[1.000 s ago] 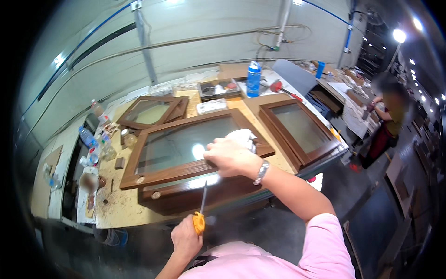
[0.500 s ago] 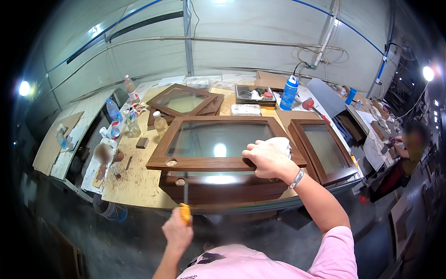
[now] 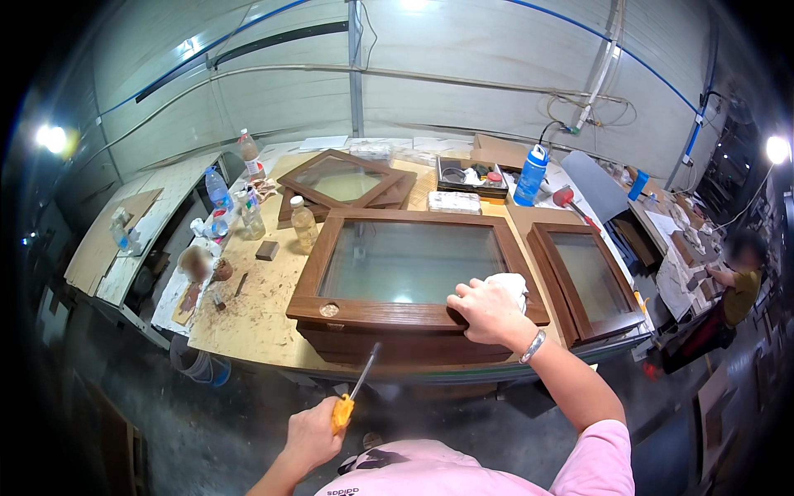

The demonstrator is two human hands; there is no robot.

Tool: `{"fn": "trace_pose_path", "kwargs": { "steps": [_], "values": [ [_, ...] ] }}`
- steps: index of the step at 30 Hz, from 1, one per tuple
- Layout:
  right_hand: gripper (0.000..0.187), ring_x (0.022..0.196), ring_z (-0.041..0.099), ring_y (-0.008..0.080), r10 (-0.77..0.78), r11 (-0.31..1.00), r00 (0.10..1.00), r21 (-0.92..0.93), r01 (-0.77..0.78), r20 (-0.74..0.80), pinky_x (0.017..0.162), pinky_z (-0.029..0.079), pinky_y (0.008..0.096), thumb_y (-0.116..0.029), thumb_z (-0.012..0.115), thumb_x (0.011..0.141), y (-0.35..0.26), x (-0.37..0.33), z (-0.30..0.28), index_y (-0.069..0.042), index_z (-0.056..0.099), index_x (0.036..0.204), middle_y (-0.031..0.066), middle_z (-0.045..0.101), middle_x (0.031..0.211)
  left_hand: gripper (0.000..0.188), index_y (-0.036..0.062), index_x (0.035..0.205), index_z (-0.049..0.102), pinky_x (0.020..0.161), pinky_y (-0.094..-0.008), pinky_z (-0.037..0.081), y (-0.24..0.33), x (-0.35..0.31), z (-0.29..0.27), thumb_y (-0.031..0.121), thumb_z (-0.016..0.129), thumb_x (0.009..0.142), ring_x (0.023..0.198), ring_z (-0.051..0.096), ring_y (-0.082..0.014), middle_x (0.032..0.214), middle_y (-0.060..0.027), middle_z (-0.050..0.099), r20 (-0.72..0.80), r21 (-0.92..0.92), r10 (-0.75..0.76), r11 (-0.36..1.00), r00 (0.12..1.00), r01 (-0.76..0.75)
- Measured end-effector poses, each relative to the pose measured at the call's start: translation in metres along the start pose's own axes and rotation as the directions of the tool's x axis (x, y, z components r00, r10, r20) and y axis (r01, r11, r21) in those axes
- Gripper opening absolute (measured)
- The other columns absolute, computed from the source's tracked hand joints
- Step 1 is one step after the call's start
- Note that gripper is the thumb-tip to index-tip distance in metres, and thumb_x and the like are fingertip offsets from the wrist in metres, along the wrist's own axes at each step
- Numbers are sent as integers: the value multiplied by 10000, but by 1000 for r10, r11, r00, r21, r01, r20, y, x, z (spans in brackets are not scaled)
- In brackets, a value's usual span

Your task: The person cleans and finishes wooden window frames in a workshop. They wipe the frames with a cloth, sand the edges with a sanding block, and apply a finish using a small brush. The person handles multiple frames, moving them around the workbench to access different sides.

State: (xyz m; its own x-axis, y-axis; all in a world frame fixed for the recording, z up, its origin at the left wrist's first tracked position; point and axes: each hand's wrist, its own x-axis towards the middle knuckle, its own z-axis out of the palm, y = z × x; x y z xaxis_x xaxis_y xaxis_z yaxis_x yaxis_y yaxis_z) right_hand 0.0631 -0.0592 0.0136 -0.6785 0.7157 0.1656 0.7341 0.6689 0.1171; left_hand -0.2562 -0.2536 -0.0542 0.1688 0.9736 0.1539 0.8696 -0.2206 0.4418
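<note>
While the big glazed wooden window frame [image 3: 413, 281] lies flat along the near edge of the counter [image 3: 248, 322], my right hand [image 3: 488, 312] presses a white cloth [image 3: 510, 285] onto its near rail, further toward the right corner than a second ago. My left hand [image 3: 313, 434] has lifted, its grip closed on the orange-handled screwdriver [image 3: 354, 390] (tip at the frame's front face), so scraping looks ready.

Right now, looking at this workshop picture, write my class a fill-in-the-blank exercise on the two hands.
1. The left hand grips an orange-handled ____.
2. The right hand presses a white ____ on the brown wooden glazed window frame.
3. The right wrist wears a silver ____.

Missing words: screwdriver; cloth; bracelet
</note>
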Motion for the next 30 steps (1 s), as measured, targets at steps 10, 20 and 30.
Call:
{"fn": "trace_pose_path", "kwargs": {
  "steps": [10, 20, 30],
  "values": [
    [243, 896, 594, 285, -3, 1000, 999, 29, 2, 39, 742, 485, 422, -47, 650, 676, -7, -5, 11, -84, 602, 911, 100, 600, 910, 278, 61, 1039, 569, 639, -496, 489, -25, 7, -57, 176, 688, 816, 731, 629, -427, 760, -201, 645, -24, 101, -211, 972, 977, 212],
    [428, 958, 609, 294, -74, 997, 978, 49, 66, 196, 785, 522, 405, -185, 825, 629, 5, 0, 9, -55, 598, 968, 97, 606, 947, 303, 61, 1039, 585, 665, -500, 493, -16, 22, -66, 215, 703, 807, 765, 630, -437, 771, -219, 647, 9, 16, -249, 968, 968, 249],
    [106, 895, 666, 286, 313, 913, 934, 215, -346, 175, 764, 524, 407, -161, 672, 785, 45, -27, -5, -96, 627, 855, 53, 665, 849, 292, 86, 1058, 584, 665, -492, 498, 39, 57, -17, 289, 656, 861, 748, 643, -406, 778, -198, 662, 326, -6, 12, 1000, 945, -10]
  ]
}}
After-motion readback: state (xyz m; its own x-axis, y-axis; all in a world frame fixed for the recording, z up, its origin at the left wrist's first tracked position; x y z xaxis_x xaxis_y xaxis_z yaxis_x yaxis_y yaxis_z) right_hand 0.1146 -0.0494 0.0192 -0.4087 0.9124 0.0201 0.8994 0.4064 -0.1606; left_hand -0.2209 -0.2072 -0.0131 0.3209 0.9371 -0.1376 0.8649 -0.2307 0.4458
